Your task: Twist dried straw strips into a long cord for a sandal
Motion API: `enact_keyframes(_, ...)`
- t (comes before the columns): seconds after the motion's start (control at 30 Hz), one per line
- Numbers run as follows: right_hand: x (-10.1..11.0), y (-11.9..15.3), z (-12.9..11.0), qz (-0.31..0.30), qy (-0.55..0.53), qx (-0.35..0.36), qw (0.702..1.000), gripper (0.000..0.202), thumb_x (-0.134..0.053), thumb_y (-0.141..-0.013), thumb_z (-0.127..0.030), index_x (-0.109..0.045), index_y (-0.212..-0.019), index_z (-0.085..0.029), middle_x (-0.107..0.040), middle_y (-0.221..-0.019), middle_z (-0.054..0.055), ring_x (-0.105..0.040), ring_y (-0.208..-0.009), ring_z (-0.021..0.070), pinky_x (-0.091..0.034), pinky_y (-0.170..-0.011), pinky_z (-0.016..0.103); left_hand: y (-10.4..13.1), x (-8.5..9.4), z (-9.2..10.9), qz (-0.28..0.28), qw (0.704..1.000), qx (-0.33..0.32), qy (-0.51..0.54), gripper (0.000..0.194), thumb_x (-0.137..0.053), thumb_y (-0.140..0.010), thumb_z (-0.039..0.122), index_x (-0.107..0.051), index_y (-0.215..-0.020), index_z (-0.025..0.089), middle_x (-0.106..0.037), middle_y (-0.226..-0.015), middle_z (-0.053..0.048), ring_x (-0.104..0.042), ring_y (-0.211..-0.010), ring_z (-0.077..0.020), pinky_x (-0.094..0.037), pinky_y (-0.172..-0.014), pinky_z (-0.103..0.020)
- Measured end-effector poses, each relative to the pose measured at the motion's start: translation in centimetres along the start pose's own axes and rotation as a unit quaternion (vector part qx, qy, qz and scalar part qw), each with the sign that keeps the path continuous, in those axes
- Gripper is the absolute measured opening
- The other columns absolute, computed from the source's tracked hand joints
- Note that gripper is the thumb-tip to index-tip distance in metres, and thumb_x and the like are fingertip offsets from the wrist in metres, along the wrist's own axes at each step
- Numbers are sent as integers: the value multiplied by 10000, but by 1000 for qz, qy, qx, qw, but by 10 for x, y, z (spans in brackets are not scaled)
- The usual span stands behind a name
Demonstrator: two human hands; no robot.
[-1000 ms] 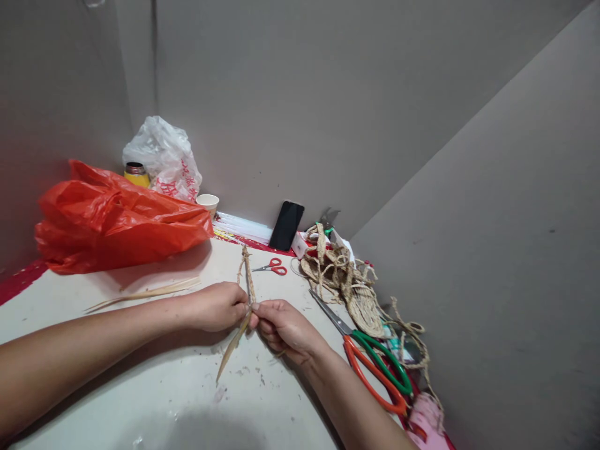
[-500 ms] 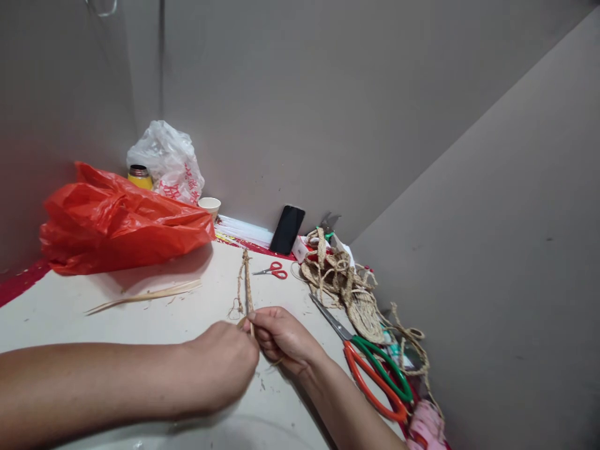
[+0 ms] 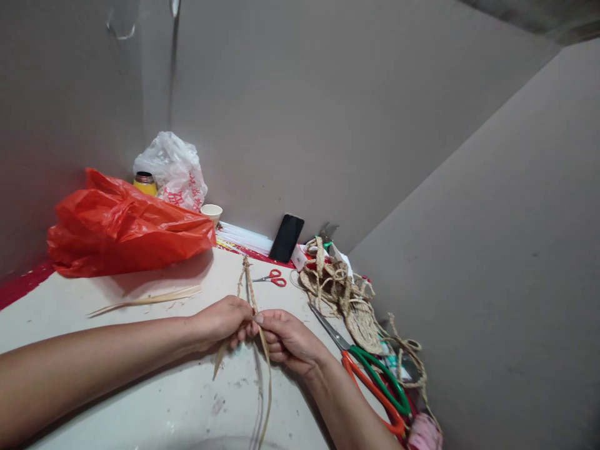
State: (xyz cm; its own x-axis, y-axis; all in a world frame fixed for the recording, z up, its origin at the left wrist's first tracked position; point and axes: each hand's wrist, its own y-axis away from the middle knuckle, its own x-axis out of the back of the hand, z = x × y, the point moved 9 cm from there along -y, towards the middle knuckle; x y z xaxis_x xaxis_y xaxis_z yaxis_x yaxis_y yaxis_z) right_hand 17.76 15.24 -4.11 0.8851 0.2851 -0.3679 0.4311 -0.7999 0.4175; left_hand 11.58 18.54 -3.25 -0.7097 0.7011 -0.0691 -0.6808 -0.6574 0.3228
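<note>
A thin twisted straw cord (image 3: 250, 287) runs from the table's middle down to my two hands, its far end knotted. My left hand (image 3: 229, 322) pinches the cord from the left, and a flat straw strip (image 3: 219, 359) hangs below it. Fingertips of my right hand (image 3: 285, 337) close on the cord beside the left ones, almost touching them. Another long straw strip (image 3: 267, 381) trails from between the hands toward the table's near edge. Small red-handled scissors (image 3: 276, 278) lie just beyond, to the right of the cord.
Large scissors (image 3: 375, 375) with orange and green handles lie at right, beside a heap of braided straw pieces (image 3: 347, 281). A phone (image 3: 287, 237) leans at the back. Left stand a red plastic bag (image 3: 131, 228), a paper cup (image 3: 212, 212) and a yellow bottle (image 3: 145, 183). Loose straw (image 3: 145, 300) lies before the bag.
My left hand has turned and shifted up, from covering the cord's near end to pinching beside my right. Long straw strips now hang below the hands. The view has tilted slightly.
</note>
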Motion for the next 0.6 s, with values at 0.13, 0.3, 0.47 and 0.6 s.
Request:
enact_keyframes(0.13, 1, 2, -1, -3, 43, 1, 999, 273, -651, -771, -381, -582, -728, -120, -241, -422, -129, -103, -368, 21, -55, -358, 179, 2, 2, 4, 11, 998, -47, -44, 225, -428, -688, 280, -562, -579, 136, -285, -419, 70, -181, -384, -61, -122, -407, -230)
enact_keyframes(0.3, 5, 4, -6, 17, 126, 28, 992, 325, -636, -769, -438, -617, -726, -116, -296, -403, -114, -148, -337, 29, -75, -350, 207, 0, 6, -2, -5, 995, -35, -98, 292, -436, -733, 328, -614, -619, 127, -309, -424, 63, -201, -389, -64, -133, -419, -237)
enact_keyframes(0.47, 7, 4, -11, 30, 237, 37, 970, 363, -562, -813, -460, -646, -735, -116, -292, -416, -99, -168, -361, 47, -97, -365, 223, 0, 7, -1, 10, 991, -49, -127, 349, -499, -747, 429, -621, -629, 125, -364, -438, 58, -217, -409, -57, -158, -435, -226)
enact_keyframes(0.6, 14, 13, -24, 54, 373, 53, 925, 367, -509, -847, -422, -645, -681, -123, -344, -477, -66, -256, -434, 65, -200, -422, 211, 2, 9, 1, 53, 992, -33, -108, 296, -523, -719, 389, -628, -649, 121, -350, -434, 65, -230, -406, -61, -157, -428, -229)
